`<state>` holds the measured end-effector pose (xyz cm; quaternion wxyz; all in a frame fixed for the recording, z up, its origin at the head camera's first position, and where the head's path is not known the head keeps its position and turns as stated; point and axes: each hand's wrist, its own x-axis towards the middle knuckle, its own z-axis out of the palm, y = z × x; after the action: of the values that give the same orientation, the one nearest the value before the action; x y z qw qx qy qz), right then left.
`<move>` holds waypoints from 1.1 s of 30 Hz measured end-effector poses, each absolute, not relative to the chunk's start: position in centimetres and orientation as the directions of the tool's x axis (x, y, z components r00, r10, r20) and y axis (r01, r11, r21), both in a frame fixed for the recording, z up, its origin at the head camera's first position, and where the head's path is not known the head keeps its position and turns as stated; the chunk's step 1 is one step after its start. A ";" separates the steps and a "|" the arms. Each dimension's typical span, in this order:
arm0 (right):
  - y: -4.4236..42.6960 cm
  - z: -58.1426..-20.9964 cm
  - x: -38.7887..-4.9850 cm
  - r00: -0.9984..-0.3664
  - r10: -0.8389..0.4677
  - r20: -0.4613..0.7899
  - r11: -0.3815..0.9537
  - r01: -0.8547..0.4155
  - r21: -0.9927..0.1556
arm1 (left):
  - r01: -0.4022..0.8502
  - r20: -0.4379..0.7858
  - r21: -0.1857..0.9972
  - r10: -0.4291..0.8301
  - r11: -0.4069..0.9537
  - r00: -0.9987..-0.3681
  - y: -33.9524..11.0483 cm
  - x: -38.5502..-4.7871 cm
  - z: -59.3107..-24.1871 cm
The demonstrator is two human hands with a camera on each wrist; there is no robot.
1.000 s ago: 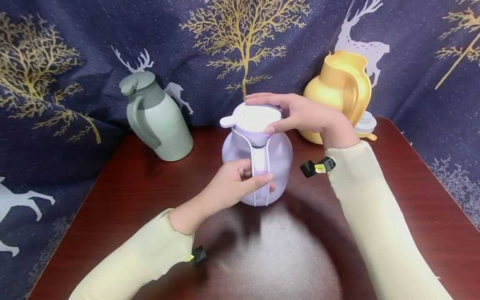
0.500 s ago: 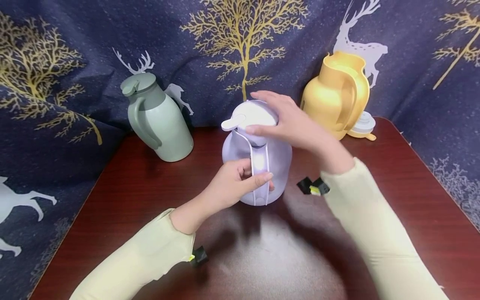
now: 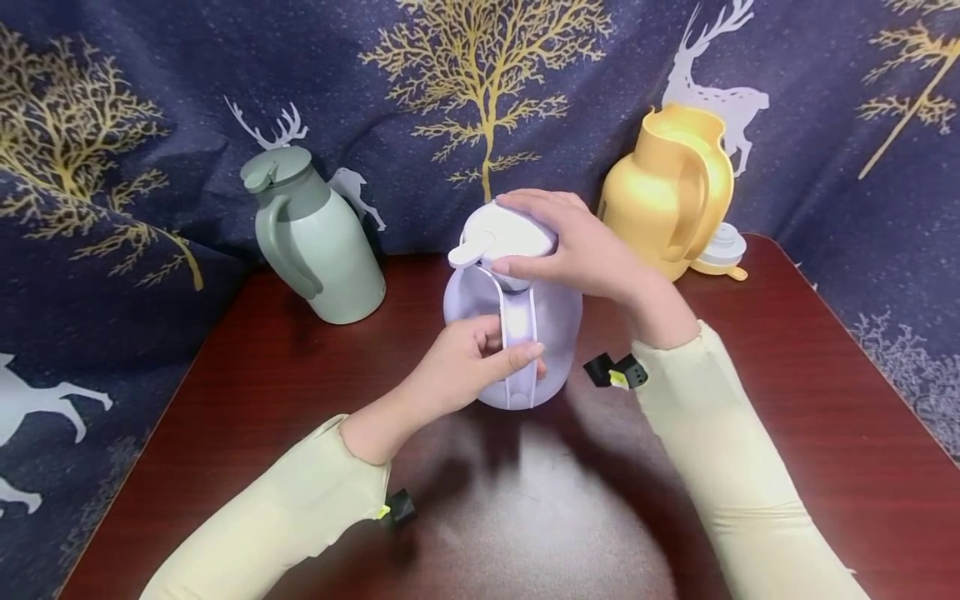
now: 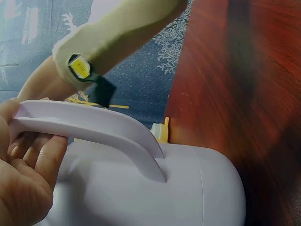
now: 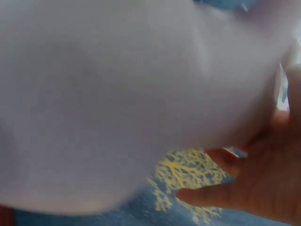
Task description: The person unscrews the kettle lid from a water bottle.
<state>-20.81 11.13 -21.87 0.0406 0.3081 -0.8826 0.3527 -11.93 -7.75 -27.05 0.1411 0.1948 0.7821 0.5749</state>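
Note:
A pale purple vacuum jug (image 3: pixel 555 333) stands upright in the middle of the table, its handle facing me. My left hand (image 3: pixel 461 367) grips the handle (image 3: pixel 519 321), thumb across its front and fingers round behind; the left wrist view shows this handle (image 4: pixel 94 120) from the side. On top sits the jug's lid (image 3: pixel 506 229), whose short lever points front-left. My right hand (image 3: pixel 581 246) holds the lid from the right, thumb at the near side and fingers over the far side. Close up in the right wrist view, the jug's body (image 5: pixel 94 108) is blurred.
A green vacuum jug (image 3: pixel 326 242) stands at the back left with its lid on. At the back right is a yellow jug (image 3: pixel 652 200) with an open top. Beside it lies a yellow-and-white lid (image 3: pixel 722 250). Patterned dark blue cloth (image 3: pixel 420 50) hangs behind the table.
My right hand has shifted left over the lid, its wrist lower. The lid's lever has swung a little toward the handle, counterclockwise from above. My left hand keeps its grip.

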 end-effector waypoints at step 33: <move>11.3 -22.4 -19.1 -0.900 -0.329 0.284 0.553 -0.428 -0.715 | 0.131 -0.004 0.955 0.453 0.267 -0.891 -7.6 -11.9 -27.0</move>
<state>-19.06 11.35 -22.42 0.0584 0.2153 -0.8792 0.4211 -11.95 -7.58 -27.02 0.1397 0.1866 0.7835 0.5761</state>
